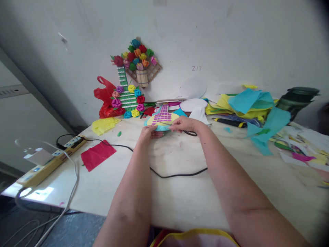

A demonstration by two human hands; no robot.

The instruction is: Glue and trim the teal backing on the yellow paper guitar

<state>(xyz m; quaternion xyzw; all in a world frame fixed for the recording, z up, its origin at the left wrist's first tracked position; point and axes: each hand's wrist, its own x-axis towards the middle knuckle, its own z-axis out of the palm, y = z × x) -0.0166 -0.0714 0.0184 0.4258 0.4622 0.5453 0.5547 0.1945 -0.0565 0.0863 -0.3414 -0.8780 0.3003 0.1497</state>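
In the middle of the table lies a guitar-shaped paper craft, a yellow oval with purple-and-white strips and a light blue crumpled paper edge. My left hand is closed on its near left edge, fingers partly underneath. My right hand is closed at the near right edge, on what look like scissors. A black loop shows below that hand, and a thin blade-like line points left over the blue edge. The fingers hide most of the tool.
A power strip with a white charger stands left, its black cable crossing under my forearms. Red paper and yellow paper lie left. Finished flower crafts lean on the wall. A utility knife, paper piles and a dark bottle lie right.
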